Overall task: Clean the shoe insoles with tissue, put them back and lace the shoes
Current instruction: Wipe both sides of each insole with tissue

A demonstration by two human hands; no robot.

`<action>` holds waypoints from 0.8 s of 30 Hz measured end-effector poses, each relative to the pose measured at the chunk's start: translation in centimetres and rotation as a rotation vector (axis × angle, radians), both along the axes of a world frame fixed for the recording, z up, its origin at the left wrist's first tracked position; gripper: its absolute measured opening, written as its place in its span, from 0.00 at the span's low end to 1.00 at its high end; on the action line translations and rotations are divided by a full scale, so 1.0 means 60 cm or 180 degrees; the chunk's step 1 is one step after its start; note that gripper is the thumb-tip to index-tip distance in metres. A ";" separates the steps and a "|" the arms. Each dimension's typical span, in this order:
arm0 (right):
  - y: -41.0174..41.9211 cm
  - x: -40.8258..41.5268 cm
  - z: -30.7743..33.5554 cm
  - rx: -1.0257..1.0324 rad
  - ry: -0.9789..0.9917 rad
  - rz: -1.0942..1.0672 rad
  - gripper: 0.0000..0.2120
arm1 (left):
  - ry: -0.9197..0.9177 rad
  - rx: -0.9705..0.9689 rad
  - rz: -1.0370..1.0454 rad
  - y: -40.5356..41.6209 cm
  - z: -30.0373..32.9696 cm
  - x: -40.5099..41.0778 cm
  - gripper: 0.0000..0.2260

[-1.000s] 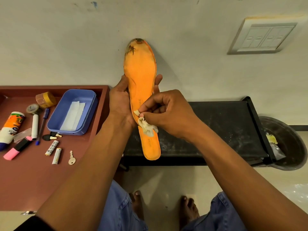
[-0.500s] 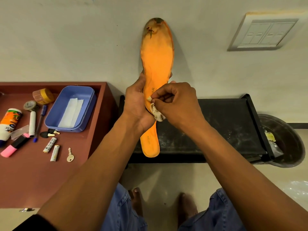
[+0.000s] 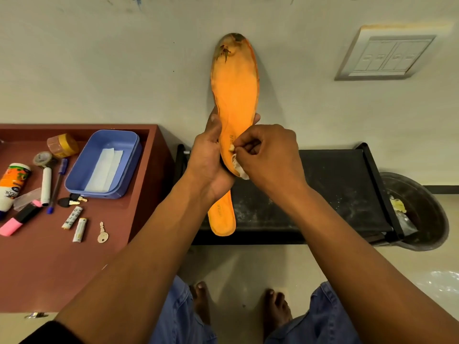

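Since the earlier frame, both hands and the insole [image 3: 234, 100] are sitting a little lower against the wall, and the right hand [image 3: 269, 157] is pressing its tissue [image 3: 238, 167] at much the same spot near the middle of the insole. That hand is curling its fingers tight, pinching the crumpled white tissue between thumb and fingertips and holding it against the orange face of the insole. The left hand [image 3: 210, 160] is gripping the insole round its narrow middle, thumb on the near edge and fingertips showing past the far edge, so the insole is standing upright in the air with its dark-stained toe end up and its heel end down.

Behind the insole's heel a black bench [image 3: 335, 189] is standing along the wall. Right of the insole, past the bench end, a dark bin [image 3: 422, 214] is holding scraps. Left of the insole a reddish table [image 3: 49, 269] is carrying a blue box [image 3: 104, 165] with white tissue sheets inside, and farther left a tube, markers, pens, tape rolls, two batteries and a key [image 3: 102, 233]. Up and right of the insole a switch plate [image 3: 387, 57] is sitting on the wall. Below the insole, bare feet and blue jeans are showing.
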State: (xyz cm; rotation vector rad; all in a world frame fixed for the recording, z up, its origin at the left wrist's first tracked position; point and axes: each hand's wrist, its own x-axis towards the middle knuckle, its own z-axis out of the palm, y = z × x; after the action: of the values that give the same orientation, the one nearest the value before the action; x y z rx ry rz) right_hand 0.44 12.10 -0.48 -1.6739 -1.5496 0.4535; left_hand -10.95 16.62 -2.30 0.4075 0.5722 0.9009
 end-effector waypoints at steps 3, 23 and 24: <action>0.010 0.009 -0.004 0.0230 -0.0184 -0.0338 0.04 | 0.0061 0.0014 -0.0096 -0.008 -0.001 0.010 0.25; -0.002 0.005 0.004 -0.0217 0.0105 0.0048 0.03 | 0.0324 0.0070 0.0141 -0.006 0.014 0.000 0.26; 0.002 0.009 0.002 -0.0129 0.0096 -0.0093 0.03 | 0.0432 0.0158 0.0143 -0.011 0.014 0.006 0.24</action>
State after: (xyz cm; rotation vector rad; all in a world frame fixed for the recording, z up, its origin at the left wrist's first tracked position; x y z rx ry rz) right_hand 0.98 12.22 -0.36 -1.7109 -1.5013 0.4957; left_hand -10.57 15.94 -1.46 0.5052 0.6866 0.9365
